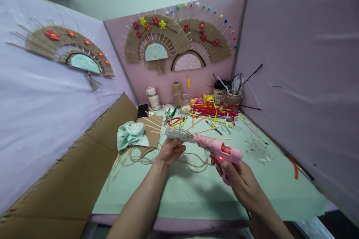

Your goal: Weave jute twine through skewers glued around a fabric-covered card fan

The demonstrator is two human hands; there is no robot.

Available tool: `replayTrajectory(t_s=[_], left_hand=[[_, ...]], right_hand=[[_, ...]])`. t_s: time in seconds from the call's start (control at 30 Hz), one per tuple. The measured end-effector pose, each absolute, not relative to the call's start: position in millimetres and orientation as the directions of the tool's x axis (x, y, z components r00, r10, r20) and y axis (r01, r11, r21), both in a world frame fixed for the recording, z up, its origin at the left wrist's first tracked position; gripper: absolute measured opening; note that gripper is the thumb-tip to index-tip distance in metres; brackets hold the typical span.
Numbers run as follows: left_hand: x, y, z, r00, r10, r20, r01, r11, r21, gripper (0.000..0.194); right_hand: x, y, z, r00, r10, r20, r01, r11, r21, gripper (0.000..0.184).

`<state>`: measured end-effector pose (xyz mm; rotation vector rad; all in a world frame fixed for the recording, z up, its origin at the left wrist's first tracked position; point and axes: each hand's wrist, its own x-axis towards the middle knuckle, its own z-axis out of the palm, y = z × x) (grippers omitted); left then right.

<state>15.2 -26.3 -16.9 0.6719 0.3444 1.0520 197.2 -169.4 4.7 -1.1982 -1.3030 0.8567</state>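
Observation:
My left hand is closed round the base of a half-made fan, a pale card semicircle with several thin wooden sticks fanning out from it. My right hand grips a pink glue gun with a red light on its side. The gun's nozzle points left and touches the edge of the fan's card. Loose jute twine lies in loops on the green table under both hands.
A folded pale cloth and brown cardboard lie at the left. At the back are a twine spool, a white bottle, cups of tools and a heap of red and yellow pipe cleaners. Finished fans hang on the walls.

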Motion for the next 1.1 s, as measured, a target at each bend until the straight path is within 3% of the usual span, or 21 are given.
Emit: replayTrajectory(t_s=[1.1], left_hand=[[16.5,-25.0,-17.2,0.453,0.891,0.041,-0.689,0.320,0.651,0.032]], right_hand=[[201.1,-167.2,-0.5,0.155,0.960,0.231,0.148,0.209,-0.967,0.044]])
